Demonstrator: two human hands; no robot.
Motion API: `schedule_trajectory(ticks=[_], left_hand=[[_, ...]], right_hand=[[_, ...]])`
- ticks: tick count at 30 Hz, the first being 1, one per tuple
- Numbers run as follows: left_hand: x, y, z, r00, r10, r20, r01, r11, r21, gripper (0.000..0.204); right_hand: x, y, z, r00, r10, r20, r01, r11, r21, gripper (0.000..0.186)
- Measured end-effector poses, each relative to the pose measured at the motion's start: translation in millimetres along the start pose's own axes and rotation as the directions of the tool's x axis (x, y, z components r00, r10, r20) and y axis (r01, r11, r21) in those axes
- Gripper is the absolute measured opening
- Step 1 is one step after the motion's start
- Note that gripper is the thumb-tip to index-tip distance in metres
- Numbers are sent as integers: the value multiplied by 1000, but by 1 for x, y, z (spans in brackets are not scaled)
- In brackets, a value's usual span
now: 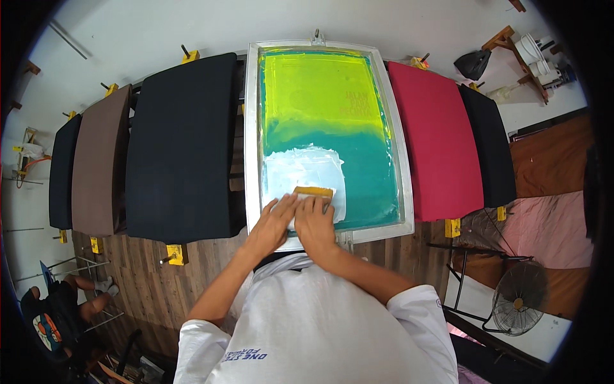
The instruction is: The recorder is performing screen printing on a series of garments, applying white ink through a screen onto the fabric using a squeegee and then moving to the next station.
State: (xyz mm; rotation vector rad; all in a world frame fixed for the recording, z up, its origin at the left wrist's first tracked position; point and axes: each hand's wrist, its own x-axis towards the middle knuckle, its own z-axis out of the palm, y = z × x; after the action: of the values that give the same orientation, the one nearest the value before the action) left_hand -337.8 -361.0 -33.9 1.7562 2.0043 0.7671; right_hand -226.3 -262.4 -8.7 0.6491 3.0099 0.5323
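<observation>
A screen-printing frame (253, 128) with a pale metal rim lies in front of me. Its mesh is yellow-green (313, 83) at the far end and teal (371, 179) nearer to me. A patch of white ink (304, 164) covers the near left part of the mesh. My right hand (314, 224) grips a squeegee (314, 191) with a yellowish-brown upper edge, at the near end of the frame. Close against it, my left hand (272, 224) has its fingers closed at the squeegee's left end. The squeegee's lower edge is hidden by my fingers.
Left of the frame are a wide black fabric-covered board (185, 147), a brown one (101, 160) and another black one. A red board (435, 141) and a black one stand right. A fan (519, 301) is at lower right; another person (54, 317) sits at lower left.
</observation>
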Motion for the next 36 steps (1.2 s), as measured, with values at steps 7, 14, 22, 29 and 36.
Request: schedule_trajectory(ticks=[7, 14, 22, 29, 36], left_hand=[[3, 11, -28, 993, -72, 90, 75, 997, -24, 66], [28, 18, -25, 997, -54, -47, 49, 995, -92, 64], [18, 21, 16, 988, -145, -56, 133, 976, -173, 69], [9, 33, 17, 959, -279, -41, 261, 934, -245, 64], [24, 40, -17, 939, -336, -72, 304, 910, -282, 47]], right_hand=[[10, 22, -27, 980, -103, 172, 62, 971, 231, 31], [22, 47, -34, 989, -20, 149, -21, 963, 270, 26], [13, 41, -13, 994, -77, 75, 77, 997, -5, 25], [20, 39, -23, 978, -186, 95, 186, 983, 4, 21], [57, 59, -44, 925, -273, 264, 234, 957, 170, 17]])
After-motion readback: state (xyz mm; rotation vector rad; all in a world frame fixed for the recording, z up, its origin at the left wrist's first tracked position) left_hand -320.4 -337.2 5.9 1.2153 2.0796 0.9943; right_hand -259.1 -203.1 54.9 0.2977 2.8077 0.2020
